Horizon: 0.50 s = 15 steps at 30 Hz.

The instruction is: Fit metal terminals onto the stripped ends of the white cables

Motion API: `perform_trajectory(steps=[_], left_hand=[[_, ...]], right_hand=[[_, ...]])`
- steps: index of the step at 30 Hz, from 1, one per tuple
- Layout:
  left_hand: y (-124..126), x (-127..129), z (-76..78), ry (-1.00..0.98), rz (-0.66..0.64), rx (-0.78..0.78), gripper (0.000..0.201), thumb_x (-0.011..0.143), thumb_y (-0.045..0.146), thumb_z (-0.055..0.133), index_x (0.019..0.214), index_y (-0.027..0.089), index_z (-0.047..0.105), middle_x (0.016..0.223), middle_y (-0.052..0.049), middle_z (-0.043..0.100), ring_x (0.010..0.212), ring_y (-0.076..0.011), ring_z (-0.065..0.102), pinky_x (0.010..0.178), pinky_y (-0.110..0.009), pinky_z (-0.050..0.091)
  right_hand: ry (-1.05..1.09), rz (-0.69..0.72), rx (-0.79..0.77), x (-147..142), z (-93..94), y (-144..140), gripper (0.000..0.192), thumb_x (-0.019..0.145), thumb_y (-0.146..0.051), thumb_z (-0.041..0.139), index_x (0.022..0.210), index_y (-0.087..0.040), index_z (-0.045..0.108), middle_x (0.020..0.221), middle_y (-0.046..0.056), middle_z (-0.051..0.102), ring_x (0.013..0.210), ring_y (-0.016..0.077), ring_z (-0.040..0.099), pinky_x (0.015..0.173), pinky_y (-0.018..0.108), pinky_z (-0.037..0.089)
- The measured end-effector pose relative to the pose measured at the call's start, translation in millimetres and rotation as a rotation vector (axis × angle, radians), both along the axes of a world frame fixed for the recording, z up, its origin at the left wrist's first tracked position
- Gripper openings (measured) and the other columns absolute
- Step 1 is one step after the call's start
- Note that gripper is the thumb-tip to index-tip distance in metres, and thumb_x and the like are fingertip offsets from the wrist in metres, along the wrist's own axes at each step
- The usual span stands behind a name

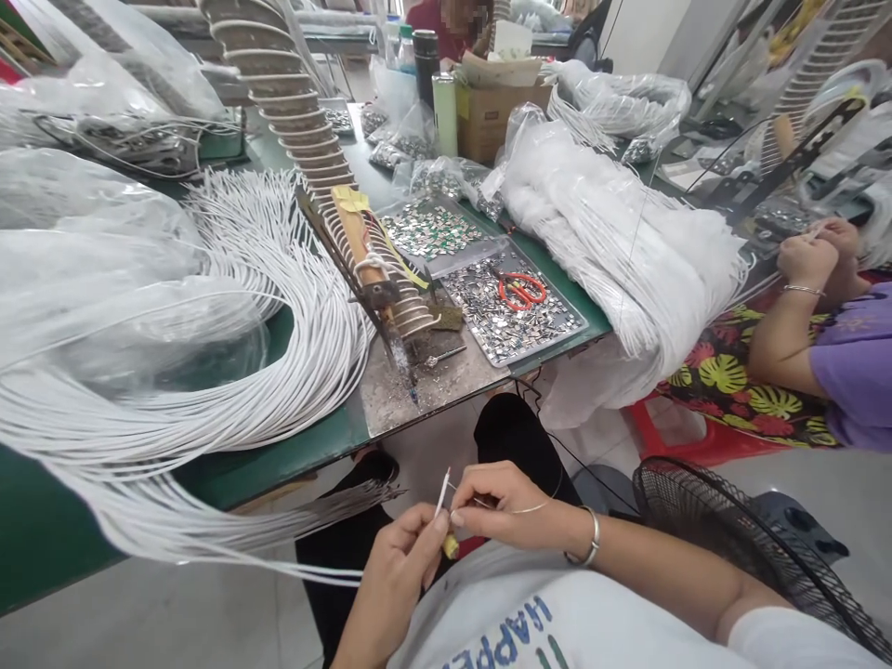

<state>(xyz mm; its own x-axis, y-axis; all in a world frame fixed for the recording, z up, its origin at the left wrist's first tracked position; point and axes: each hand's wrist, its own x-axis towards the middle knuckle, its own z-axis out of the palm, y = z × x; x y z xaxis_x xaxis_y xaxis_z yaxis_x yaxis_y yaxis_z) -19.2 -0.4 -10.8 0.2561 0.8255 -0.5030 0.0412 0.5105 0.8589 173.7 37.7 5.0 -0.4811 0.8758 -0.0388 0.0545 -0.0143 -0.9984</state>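
My left hand [411,548] is closed around a white cable [441,494], whose stripped tip points up above my thumb. Close beside it, my right hand [502,502] pinches a thin strand that seems to run to the cable tip; its far end is hard to make out. Below the fingers a small yellow piece [451,545] shows, and which hand bears it I cannot tell. Both hands are over my lap, in front of the table edge. A large bundle of white cables [313,372] curves along the table at left, its ends hanging near my left forearm.
A soldering stand [369,269] with a ribbed hose rises from the table. Trays of small metal connectors [508,325] and circuit boards [432,228] lie beside it, with orange-handled scissors [521,291]. Bagged cables [613,223] stand right. A fan [739,539] and a co-worker's hands [815,255] are at right.
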Motion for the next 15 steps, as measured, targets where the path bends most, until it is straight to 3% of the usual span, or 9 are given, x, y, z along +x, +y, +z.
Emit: perform_trajectory(steps=[4,12,15], left_hand=[[5.1,-1.2,3.7,-0.007,0.006,0.039,0.035,0.085,0.049,0.062,0.074,0.015,0.061,0.062,0.002,0.049,0.052,-0.0079,0.032,0.052,-0.021,0.027],[6.3,6.4,25.6,0.201,0.120,0.184,0.026,0.078,0.043,0.068,0.075,0.018,0.067,0.071,-0.002,0.061,0.067,-0.0150,0.052,0.062,-0.023,0.041],[-0.2,13.3,21.8,0.278,0.184,0.292,0.025,0.078,0.043,0.068,0.076,0.019,0.067,0.070,-0.002,0.062,0.065,-0.0164,0.054,0.061,-0.025,0.043]], right_hand=[[0.050,-0.017,-0.106,-1.3,3.7,0.5,0.013,0.082,-0.023,0.067,0.078,-0.011,0.066,0.069,-0.001,0.056,0.057,0.0064,0.044,0.054,0.018,0.035],[0.038,-0.035,-0.096,-2.2,7.3,4.6,0.007,0.079,-0.015,0.061,0.078,-0.012,0.068,0.067,-0.001,0.055,0.058,0.0067,0.044,0.054,0.019,0.035],[0.163,-0.059,-0.315,-8.1,0.8,6.0,0.010,0.076,-0.022,0.066,0.076,-0.012,0.064,0.060,-0.003,0.055,0.052,0.0065,0.046,0.051,0.018,0.036]])
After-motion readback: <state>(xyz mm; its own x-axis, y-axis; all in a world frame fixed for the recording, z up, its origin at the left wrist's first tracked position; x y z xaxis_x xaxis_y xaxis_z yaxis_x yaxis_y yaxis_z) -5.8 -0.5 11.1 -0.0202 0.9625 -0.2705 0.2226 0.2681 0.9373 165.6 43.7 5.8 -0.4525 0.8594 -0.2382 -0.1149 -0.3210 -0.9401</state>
